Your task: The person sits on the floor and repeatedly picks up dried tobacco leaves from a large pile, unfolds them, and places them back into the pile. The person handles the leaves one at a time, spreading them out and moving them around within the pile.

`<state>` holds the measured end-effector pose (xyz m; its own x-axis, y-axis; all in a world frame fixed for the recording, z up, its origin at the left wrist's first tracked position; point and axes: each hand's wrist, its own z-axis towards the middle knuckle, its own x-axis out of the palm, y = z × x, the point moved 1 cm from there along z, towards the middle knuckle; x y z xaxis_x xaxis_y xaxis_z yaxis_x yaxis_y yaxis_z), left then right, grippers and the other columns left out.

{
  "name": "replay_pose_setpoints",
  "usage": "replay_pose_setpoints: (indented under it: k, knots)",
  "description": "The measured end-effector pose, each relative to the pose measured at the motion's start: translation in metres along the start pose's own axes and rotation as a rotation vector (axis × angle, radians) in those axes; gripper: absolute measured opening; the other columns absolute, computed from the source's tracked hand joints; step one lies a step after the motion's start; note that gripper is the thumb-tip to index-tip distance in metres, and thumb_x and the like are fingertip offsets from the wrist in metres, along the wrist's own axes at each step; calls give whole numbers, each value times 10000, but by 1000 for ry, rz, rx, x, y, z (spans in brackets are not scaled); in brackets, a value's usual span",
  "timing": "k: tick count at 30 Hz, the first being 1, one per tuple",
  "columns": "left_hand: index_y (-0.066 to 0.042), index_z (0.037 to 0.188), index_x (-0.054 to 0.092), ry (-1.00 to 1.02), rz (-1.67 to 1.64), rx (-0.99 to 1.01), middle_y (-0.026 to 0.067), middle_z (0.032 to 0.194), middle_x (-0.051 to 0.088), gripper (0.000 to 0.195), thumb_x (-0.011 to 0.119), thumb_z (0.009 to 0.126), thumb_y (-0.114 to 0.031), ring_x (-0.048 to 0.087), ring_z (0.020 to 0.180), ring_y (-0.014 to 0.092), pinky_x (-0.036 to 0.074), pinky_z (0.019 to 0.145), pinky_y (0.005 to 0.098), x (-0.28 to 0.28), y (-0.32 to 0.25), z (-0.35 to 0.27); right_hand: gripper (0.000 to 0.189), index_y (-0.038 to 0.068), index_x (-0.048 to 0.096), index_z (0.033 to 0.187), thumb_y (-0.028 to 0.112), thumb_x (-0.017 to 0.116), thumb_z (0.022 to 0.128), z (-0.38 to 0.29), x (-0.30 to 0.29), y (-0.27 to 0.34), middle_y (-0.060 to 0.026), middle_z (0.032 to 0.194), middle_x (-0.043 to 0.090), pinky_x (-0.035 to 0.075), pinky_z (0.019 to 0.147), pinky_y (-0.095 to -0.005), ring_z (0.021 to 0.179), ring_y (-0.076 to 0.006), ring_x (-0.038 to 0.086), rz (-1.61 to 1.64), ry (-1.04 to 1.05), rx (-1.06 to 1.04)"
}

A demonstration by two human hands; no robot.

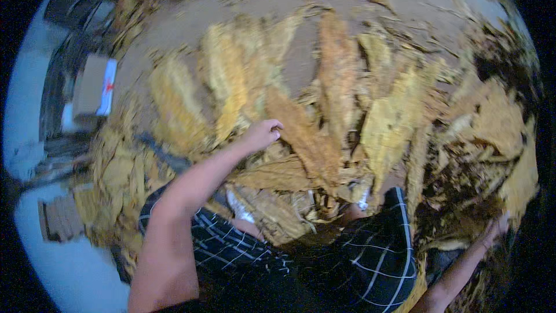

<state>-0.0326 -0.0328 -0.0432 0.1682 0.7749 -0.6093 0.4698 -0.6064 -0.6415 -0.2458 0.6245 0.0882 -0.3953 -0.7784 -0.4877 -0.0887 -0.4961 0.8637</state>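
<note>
My left hand point(263, 134) hovers over or rests at the upper edge of a brown dried leaf point(299, 134), which looks like tobacco. Its fingers are loosely curled, and no leaf shows clearly in them. Far to the right, my right hand point(499, 222) is blurred at the lower end of a broad tan leaf point(521, 178); whether it grips that leaf is unclear. Yellow leaves point(228, 80) fan out ahead of my left hand. A reddish-brown leaf point(336, 69) and a pale yellow leaf point(391, 117) lie further right.
Dark, crumpled leaves point(451, 174) are heaped at my right. More leaves point(117, 174) lie along the left side. Beyond them a cardboard box point(89, 87) stands on the left, near stacked brown material point(63, 217). My legs in checked cloth point(382, 252) frame the near leaves.
</note>
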Motion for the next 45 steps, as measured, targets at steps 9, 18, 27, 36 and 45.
replay_pose_setpoints:
  k: [9,18,27,36,45]
  knots:
    - [17,1088,434,-175,492,-332,225,1073,456,475,563,696,-217,500,939,341,429,772,398,-44,121,-58,245,8,473,1065,43,471,823,-98,230,76,-89,1009,515,382,817,-271,919,-175,483,-116,658,-394]
    - [-5,1186,370,-800,-269,-212,101,826,522,426,455,785,-120,502,590,151,430,492,251,-35,184,-42,193,-13,520,917,119,556,780,-341,459,202,-117,778,567,437,646,-268,725,-164,550,-167,1545,-778]
    - [-143,1168,395,-650,-2086,-85,55,832,528,338,425,852,-259,485,606,114,391,475,256,-14,192,-99,590,-38,334,1179,343,554,786,-522,561,174,-170,1074,481,405,803,-318,953,-213,495,107,1731,229]
    - [-71,1100,386,-395,-1865,-378,44,1008,510,308,473,835,-201,505,900,152,401,799,281,70,136,-104,400,-13,437,1075,247,552,794,-543,584,181,-47,868,525,394,652,-274,739,-133,481,80,1847,598]
    - [-41,1017,475,-758,-1823,-303,3,935,526,257,429,867,-244,457,751,38,357,613,163,14,161,-114,235,30,577,831,261,536,807,-513,564,139,7,696,529,367,538,-228,585,-78,445,-46,1834,633]
